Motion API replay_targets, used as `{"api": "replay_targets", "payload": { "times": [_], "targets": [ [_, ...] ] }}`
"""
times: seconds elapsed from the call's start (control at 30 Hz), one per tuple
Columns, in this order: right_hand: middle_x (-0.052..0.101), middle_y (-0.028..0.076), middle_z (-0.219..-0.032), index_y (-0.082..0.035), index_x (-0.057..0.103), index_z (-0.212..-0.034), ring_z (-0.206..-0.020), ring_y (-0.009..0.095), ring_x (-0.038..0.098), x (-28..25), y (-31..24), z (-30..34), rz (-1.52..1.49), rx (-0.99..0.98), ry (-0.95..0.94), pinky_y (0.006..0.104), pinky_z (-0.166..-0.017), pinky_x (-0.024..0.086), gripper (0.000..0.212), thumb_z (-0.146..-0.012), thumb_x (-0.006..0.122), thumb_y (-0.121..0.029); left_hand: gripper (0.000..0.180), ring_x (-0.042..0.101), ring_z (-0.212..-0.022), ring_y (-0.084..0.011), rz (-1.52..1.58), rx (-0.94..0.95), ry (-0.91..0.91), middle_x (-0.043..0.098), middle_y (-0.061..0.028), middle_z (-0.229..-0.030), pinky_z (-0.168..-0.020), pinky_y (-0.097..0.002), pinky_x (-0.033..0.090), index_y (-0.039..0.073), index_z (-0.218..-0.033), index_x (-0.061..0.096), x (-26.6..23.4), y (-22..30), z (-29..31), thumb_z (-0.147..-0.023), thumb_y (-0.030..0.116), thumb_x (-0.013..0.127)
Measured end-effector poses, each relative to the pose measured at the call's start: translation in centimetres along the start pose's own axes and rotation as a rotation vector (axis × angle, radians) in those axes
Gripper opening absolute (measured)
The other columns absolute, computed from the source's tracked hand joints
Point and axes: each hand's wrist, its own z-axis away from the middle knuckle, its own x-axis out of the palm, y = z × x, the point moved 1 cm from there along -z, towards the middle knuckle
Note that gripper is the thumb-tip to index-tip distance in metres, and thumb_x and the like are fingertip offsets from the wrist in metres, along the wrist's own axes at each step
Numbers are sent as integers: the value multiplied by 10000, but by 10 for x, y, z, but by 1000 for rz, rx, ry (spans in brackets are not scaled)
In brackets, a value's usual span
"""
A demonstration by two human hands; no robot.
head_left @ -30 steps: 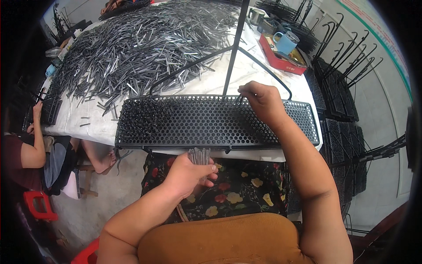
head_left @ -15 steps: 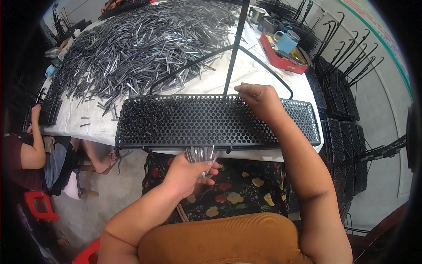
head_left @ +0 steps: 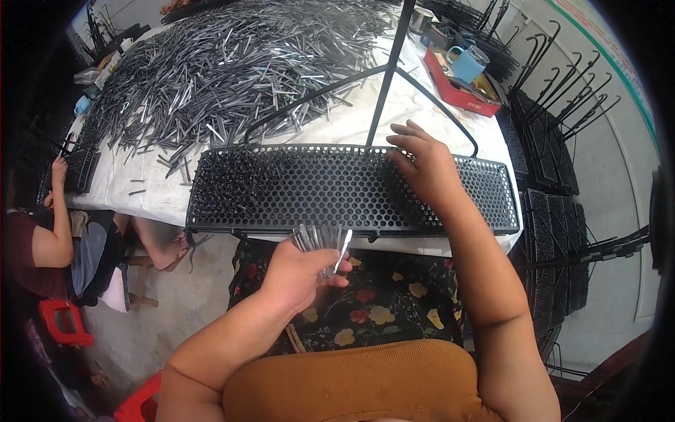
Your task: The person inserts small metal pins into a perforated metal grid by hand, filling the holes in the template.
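My left hand (head_left: pixel 299 271) is closed around a fanned bunch of thin, shiny metal strips (head_left: pixel 320 243), just below the front edge of a long black perforated rack (head_left: pixel 337 186). One brighter strip stands out at the bunch's right side. Many short dark strips (head_left: pixel 232 179) fill the holes at the rack's left end, while bare round holes show along its middle and right. Over the rack's back edge, right of centre, my right hand (head_left: pixel 425 165) is open with its fingers apart; I see nothing held in it.
A large heap of loose metal strips (head_left: pixel 211 77) covers the far table. A black upright rod (head_left: pixel 389 77) with bent braces rises behind the rack. At the right is a red tray (head_left: pixel 460 95) with a blue mug (head_left: pixel 469 65). Hooked black racks (head_left: pixel 555 141) stack beyond. Another person (head_left: pixel 53 239) sits left.
My right hand's fingers, bunched together earlier, have spread apart over the back edge. The whole view has shifted slightly. My left hand still grips the strips, now with one brighter strip sticking out.
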Motion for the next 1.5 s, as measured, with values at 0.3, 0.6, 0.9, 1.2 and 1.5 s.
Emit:
{"api": "replay_targets", "payload": {
  "times": [0.3, 0.6, 0.9, 1.2, 1.5],
  "targets": [
    [685, 103, -965, -15, 571, -1220, -860, 121, 641, 18, -110, 24, -904, 477, -344, 239, -734, 527, 377, -851, 648, 6, 165, 648, -751, -181, 107, 146, 36, 657, -78, -892, -527, -286, 521, 18, -1019, 610, -6, 13, 11, -854, 26, 600],
    [680, 69, -828, 25, 655, -936, -650, 87, 610, 45, -111, -3, -925, 597, -408, 213, -584, 510, 124, -814, 677, 24, 144, 653, -743, -186, 35, 98, 85, 658, -94, -885, -520, -280, 519, 8, -1005, 611, -30, 25, 13, -862, 7, 594],
    [703, 76, -812, 0, 683, -890, -748, 109, 655, 60, -83, -50, -427, 189, 50, 238, -680, 522, 80, -810, 688, -10, 146, 667, -761, -232, 3, 26, 71, 660, -138, -887, -524, -315, 533, -17, -993, 595, -41, 23, 8, -861, 38, 626],
    [695, 108, -803, -33, 691, -881, -731, 198, 680, 68, -81, -59, -299, 25, -35, 279, -661, 526, 94, -788, 702, -27, 154, 670, -756, -229, -24, 25, 52, 662, -141, -878, -528, -307, 539, -27, -992, 592, -41, 25, 9, -859, 39, 633],
    [677, 141, -831, -89, 699, -933, -750, 337, 650, 80, -73, -61, -196, -130, -70, 386, -661, 530, 147, -794, 676, -132, 176, 680, -743, -248, -52, 65, 67, 673, -149, -857, -511, -314, 529, -34, -985, 600, -42, 21, 9, -847, 58, 658]
  ]
}}
